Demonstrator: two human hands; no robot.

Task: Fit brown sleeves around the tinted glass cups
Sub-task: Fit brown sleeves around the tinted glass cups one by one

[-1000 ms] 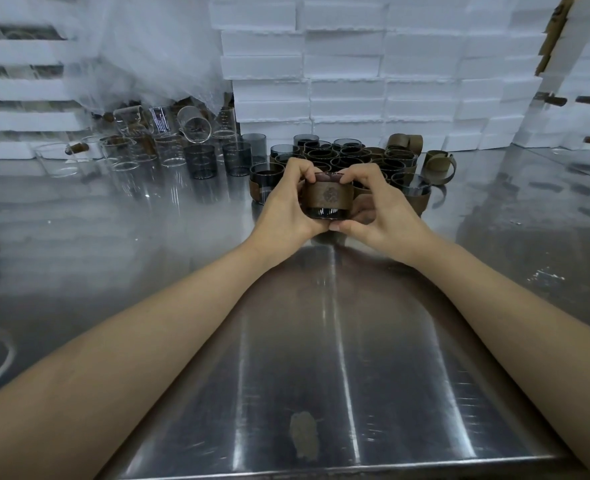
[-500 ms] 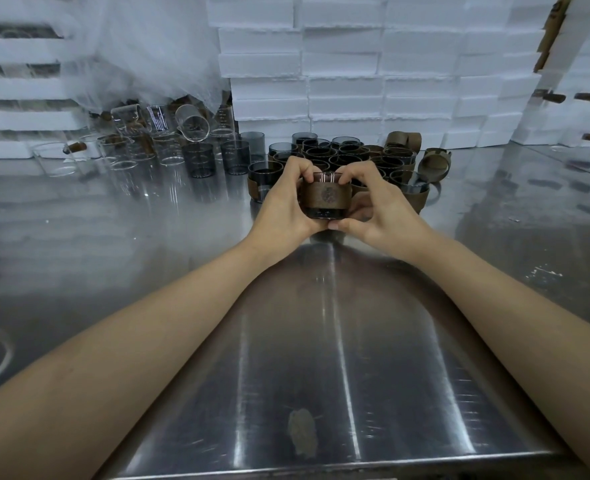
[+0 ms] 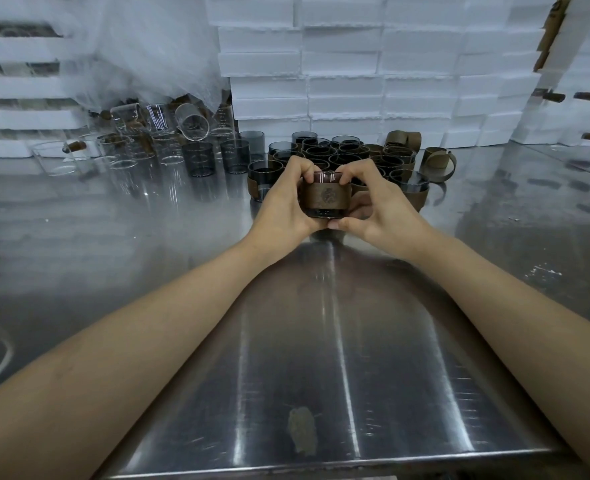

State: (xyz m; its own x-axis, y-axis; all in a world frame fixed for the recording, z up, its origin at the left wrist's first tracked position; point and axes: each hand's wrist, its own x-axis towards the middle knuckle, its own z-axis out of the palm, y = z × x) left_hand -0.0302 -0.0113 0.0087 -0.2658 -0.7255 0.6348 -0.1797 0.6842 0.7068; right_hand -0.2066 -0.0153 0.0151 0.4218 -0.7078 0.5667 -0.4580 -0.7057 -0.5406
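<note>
Between both hands, just above the steel table, is a tinted glass cup point(image 3: 324, 212) with a brown sleeve point(image 3: 325, 195) wrapped round its middle. My left hand point(image 3: 283, 202) grips its left side, fingertips on the rim. My right hand point(image 3: 378, 206) grips the right side, thumb under the base and fingers over the rim. Behind them stands a cluster of dark cups with sleeves point(image 3: 342, 155). Loose brown sleeves point(image 3: 437, 162) lie at the cluster's right.
Bare tinted cups point(image 3: 201, 159) and several clear glasses point(image 3: 124, 150) crowd the back left, some tipped over. Stacked white foam boxes point(image 3: 355, 71) wall off the back. The steel table point(image 3: 321, 358) ends in a front edge close to me.
The view has shifted slightly. Both hands keep hold of the sleeved cup in nearly the same spot, with only small finger adjustments.
</note>
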